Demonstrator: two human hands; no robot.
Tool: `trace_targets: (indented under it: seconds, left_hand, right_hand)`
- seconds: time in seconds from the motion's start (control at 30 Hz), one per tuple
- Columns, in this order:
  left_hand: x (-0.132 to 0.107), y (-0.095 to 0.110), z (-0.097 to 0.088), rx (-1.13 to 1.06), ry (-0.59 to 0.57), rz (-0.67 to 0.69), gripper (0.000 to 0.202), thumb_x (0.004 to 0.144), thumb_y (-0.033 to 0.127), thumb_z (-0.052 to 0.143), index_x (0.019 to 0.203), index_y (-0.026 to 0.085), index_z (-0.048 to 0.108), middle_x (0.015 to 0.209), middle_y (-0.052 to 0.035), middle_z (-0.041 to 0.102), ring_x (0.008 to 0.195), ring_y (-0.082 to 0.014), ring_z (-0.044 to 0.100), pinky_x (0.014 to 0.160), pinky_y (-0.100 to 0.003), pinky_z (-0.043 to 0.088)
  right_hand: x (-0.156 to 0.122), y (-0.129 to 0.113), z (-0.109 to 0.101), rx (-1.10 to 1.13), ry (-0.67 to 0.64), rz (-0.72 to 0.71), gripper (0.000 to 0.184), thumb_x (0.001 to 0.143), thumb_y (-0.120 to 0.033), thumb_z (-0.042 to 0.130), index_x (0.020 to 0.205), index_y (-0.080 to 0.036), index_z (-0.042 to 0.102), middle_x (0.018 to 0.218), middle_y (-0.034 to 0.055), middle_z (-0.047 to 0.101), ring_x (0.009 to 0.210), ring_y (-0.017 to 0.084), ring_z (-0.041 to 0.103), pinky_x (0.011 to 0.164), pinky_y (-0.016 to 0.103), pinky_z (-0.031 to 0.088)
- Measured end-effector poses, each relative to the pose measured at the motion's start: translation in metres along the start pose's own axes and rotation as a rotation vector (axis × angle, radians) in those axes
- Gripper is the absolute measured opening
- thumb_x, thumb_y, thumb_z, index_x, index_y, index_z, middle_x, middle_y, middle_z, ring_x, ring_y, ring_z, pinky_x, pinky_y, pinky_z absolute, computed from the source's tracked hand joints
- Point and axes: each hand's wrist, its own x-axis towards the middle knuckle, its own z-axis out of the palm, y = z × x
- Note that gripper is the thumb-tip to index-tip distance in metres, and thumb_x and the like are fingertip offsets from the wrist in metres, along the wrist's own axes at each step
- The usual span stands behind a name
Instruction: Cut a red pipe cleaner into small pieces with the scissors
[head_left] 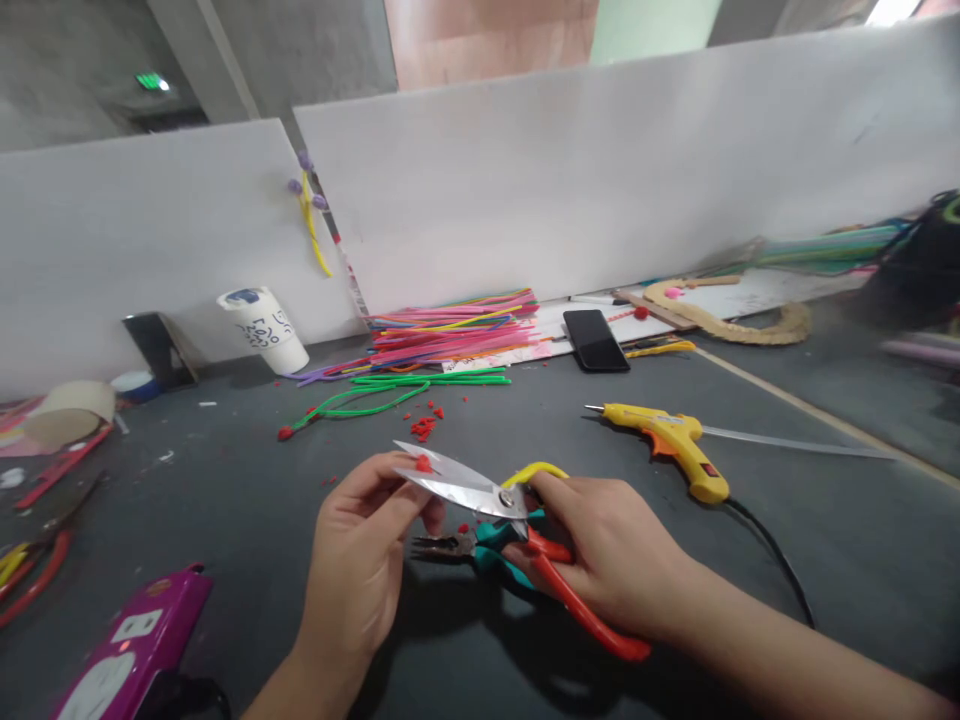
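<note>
My left hand (pixel 361 540) is closed, its thumb and fingertips pinching a small red fuzzy piece (pixel 424 464). That piece sits between the parted blades of the scissors (pixel 457 490). My right hand (pixel 600 560) is wrapped round the scissors' handles, one red and one yellow. Just under the scissors are pliers (pixel 446 545) with teal handles and dark jaws; whether my right hand also touches them I cannot tell. Several red scraps (pixel 424 428) lie on the dark table beyond my hands. Green pipe cleaners (pixel 427 380) lie further back, one bent stem ending in a red tip (pixel 285 433).
On the right lies a yellow hot glue gun (pixel 667 435) with its cord. A phone (pixel 596 340), a pile of coloured pipe cleaners (pixel 450 335) and a white cup (pixel 266 330) stand along the white partition (pixel 600 180). At lower left are a purple power strip (pixel 135 645) and other scissors (pixel 45 570).
</note>
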Motion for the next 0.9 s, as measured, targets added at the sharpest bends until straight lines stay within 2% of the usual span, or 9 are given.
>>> trace_targets:
  seconds: [0.27,0.6,0.9]
  left_hand:
    - [-0.0005,-0.0015,-0.0011,-0.034,-0.034,-0.005,0.006,0.065,0.013,0.068,0.066,0.019,0.067,0.065,0.0036,0.061,0.051,-0.0061,0.055,0.047,-0.015,0.045]
    - [-0.0012,-0.0007,-0.0004,0.004,-0.007,-0.022,0.005,0.064,0.014,0.068,0.067,0.019,0.068,0.062,0.0029,0.061,0.05,-0.0068,0.054,0.046,-0.016,0.044]
    - [-0.0007,-0.0013,0.0,-0.013,-0.019,-0.018,0.005,0.065,0.013,0.068,0.066,0.018,0.068,0.062,0.0028,0.061,0.051,-0.0065,0.054,0.046,-0.015,0.044]
  right_hand:
    - [-0.0057,0.0029,0.0038,-0.083,0.042,-0.054,0.032,0.081,-0.049,0.042,0.075,-0.018,0.049,0.064,0.0034,0.059,0.054,0.017,0.052,0.049,0.026,0.023]
    - [-0.0043,0.0035,0.0059,-0.092,0.059,-0.081,0.03,0.082,-0.046,0.042,0.075,-0.018,0.049,0.061,0.0025,0.058,0.051,0.015,0.051,0.049,0.026,0.022]
    - [-0.0036,0.0026,0.0057,-0.116,0.054,-0.069,0.03,0.081,-0.047,0.044,0.071,-0.018,0.048,0.059,0.0026,0.058,0.049,0.015,0.05,0.047,0.026,0.02]
